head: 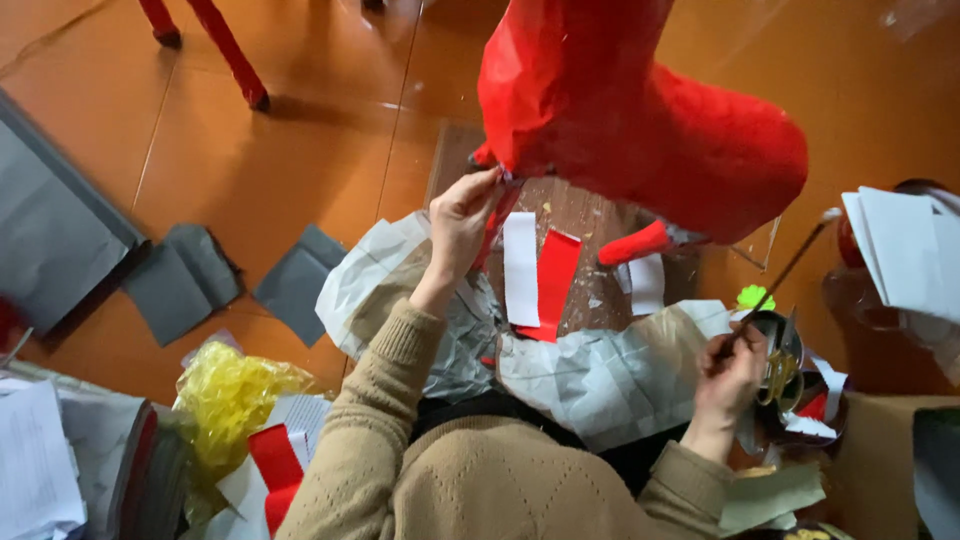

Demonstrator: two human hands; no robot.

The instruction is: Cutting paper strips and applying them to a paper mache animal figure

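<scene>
A big red paper-covered animal figure [640, 110] stands on a wooden board [575, 215] in front of me. My left hand [462, 222] is raised to its underside by a front leg, fingers pinching a strip of red paper there. My right hand [735, 372] grips a thin brush [790, 265] by its handle, bristles pointing up to the right, beside a small pot [785, 350] at the lower right. Strips of white paper [520, 268] and red paper [553, 285] lie on the board under the figure.
Crumpled pale paper [610, 375] covers my lap. Grey sheets [190, 280] lie on the orange floor to the left. A yellow plastic bag [230, 395] and red scraps are lower left. White sheets [905, 250] are stacked at the right. Red furniture legs [235, 55] stand top left.
</scene>
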